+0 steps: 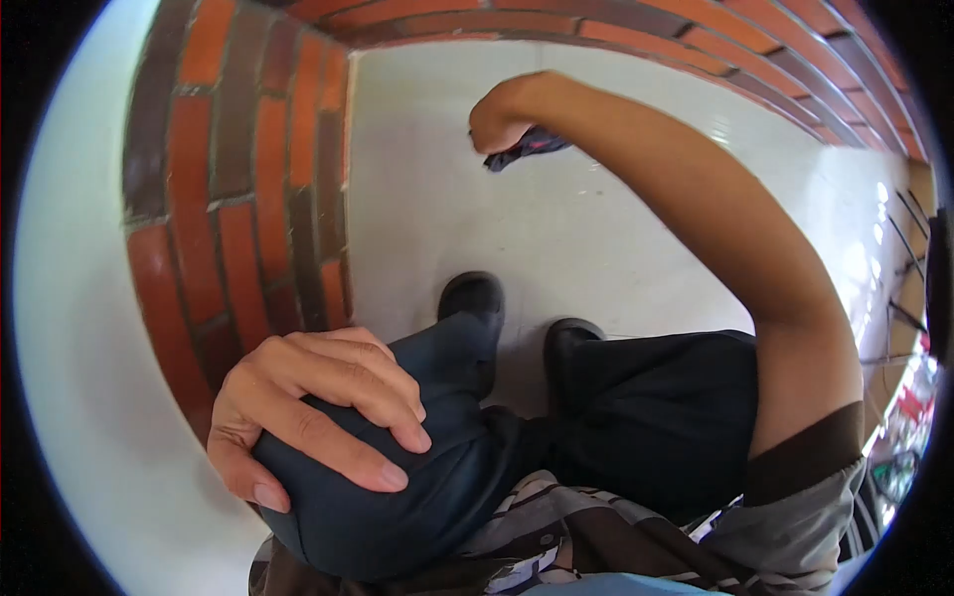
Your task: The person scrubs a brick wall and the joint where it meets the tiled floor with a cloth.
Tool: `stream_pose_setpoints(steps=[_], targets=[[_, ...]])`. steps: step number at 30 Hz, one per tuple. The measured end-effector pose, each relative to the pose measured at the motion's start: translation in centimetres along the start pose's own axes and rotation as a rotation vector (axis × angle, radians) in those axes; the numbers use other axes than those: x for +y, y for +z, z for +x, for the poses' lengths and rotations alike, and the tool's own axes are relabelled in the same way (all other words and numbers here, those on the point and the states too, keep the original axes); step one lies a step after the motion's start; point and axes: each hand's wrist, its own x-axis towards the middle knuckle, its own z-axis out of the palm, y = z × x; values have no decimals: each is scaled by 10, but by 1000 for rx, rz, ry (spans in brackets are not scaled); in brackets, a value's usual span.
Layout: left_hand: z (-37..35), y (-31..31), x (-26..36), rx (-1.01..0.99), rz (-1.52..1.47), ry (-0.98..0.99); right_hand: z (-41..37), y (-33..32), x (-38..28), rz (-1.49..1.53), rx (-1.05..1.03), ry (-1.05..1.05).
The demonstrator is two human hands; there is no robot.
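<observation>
My left hand (318, 397) rests on my bent left knee, its fingers apart over the dark trousers (397, 497) and nothing in it. Stretched forward over the pale floor, my right hand (507, 114) is bent down at the wrist with its fingers mostly hidden. A dark crumpled cloth (529, 147) shows beneath that hand, which grips it. Below the cloth in the view are my two dark shoes (472, 295), standing on the light floor (417, 209).
A red and brown brick wall (238, 199) rises at the left and continues along the top (686, 35). Thin dark metal legs (906, 268) and blurred colourful items (909, 422) stand at the far right.
</observation>
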Motion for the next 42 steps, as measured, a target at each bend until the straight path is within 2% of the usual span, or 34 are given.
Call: stream_pose_setpoints(steps=[3,9,10,13,14,17,19,22,26,31,35,42], targets=[[-16,26,12,84,20,-22,12,-11,-5,-103,116,-60],[-52,42,12,167,-14,2,34,-26,-38,-219,124,-12],[-60,43,7,167,-34,9,37,-25,-44,-212,117,-2],[-97,40,-39,444,-88,68,38,-23,-60,-230,117,-42],[-115,29,-67,434,61,98,36,-22,-64,-245,105,-44],[-122,52,-124,680,-259,-99,37,-23,-71,-307,45,-76],[-94,83,-136,844,-420,-280,49,-29,-71,-320,-38,-120],[-103,108,-172,613,-557,-393,57,-33,-70,-283,-117,-163],[-128,102,-158,349,-359,-279,53,-28,-73,-252,-72,-207],[-173,152,-188,400,-799,-288,55,-21,-71,-142,-69,-239],[-185,156,-197,534,-802,-355,68,-18,-72,-12,-111,-218],[-208,173,-220,655,-675,-411,54,-10,-95,224,-163,-206]])
